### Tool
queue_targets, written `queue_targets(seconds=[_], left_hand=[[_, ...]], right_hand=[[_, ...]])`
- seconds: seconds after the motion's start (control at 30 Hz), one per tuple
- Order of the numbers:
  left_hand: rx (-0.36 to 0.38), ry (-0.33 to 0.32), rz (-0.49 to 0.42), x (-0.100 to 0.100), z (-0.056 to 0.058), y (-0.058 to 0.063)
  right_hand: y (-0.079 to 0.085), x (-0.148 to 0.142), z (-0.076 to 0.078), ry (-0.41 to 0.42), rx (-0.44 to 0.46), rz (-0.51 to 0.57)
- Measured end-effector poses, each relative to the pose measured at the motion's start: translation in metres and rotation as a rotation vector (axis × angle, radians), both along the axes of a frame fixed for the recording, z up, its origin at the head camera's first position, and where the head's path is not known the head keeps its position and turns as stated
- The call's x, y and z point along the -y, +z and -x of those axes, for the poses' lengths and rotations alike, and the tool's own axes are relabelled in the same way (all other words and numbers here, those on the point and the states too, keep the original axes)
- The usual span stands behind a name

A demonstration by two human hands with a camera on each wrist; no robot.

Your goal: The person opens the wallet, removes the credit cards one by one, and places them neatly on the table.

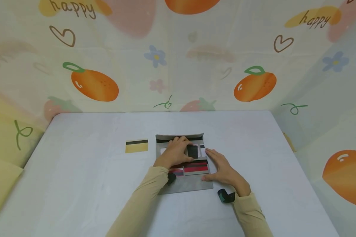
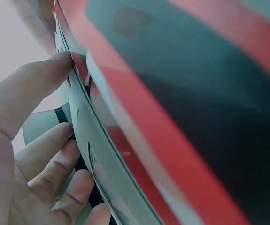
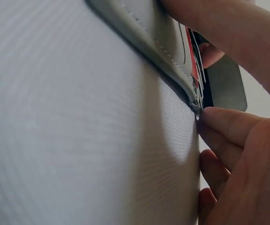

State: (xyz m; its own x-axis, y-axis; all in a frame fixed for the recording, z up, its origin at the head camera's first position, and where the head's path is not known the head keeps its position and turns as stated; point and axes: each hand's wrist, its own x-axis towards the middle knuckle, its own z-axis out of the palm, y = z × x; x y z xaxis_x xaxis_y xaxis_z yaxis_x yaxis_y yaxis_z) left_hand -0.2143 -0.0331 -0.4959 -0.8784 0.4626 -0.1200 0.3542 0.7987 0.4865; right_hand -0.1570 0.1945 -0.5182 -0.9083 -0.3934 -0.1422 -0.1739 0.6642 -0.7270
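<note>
A grey wallet (image 1: 185, 184) lies unfolded on the white table, with several cards in its slots. My left hand (image 1: 175, 153) reaches over its upper half, thumb and fingers spread beside a dark rectangle (image 1: 192, 152). In the left wrist view, the left thumb (image 2: 55, 70) touches the wallet, and red-and-black striped cards (image 2: 139, 98) fill the foreground. My right hand (image 1: 223, 171) rests along the wallet's right edge, thumb on the lower part and fingertips higher up. The right wrist view shows the fingertips (image 3: 212, 115) touching the wallet's stitched edge (image 3: 149, 51).
A gold card (image 1: 137, 146) with a black stripe lies flat on the table (image 1: 77, 171), left of the wallet. A black device (image 1: 226, 196) sits at the right wrist. Behind the table hangs a fruit-printed cloth (image 1: 172, 75).
</note>
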Motion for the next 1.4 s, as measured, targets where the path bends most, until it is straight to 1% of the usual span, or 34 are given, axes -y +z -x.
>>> queue_targets(seconds=[0.17, 0.4, 0.63, 0.97, 1.2, 1.3, 1.4], left_hand=[[0.001, 0.001, 0.021, 0.001, 0.001, 0.002], [0.028, 0.015, 0.02, 0.0, 0.002, 0.003], [0.002, -0.001, 0.033, -0.001, 0.003, 0.003], [0.001, -0.013, 0.013, -0.001, 0.003, 0.004], [-0.016, -0.013, 0.011, -0.008, 0.004, 0.005], [-0.016, -0.016, 0.018, -0.013, 0.003, 0.004], [-0.007, -0.021, 0.004, -0.017, 0.002, 0.006]], right_hand=[[0.0, 0.0, 0.0, 0.004, -0.006, -0.005], [0.001, 0.0, 0.0, 0.001, -0.003, -0.008], [0.001, 0.001, 0.0, 0.005, -0.001, -0.006], [0.002, 0.0, 0.0, 0.009, 0.002, -0.018], [0.001, -0.002, 0.0, -0.002, 0.02, -0.025], [0.001, -0.002, 0.001, 0.008, 0.009, -0.019], [0.001, -0.001, 0.001, 0.02, 0.005, -0.008]])
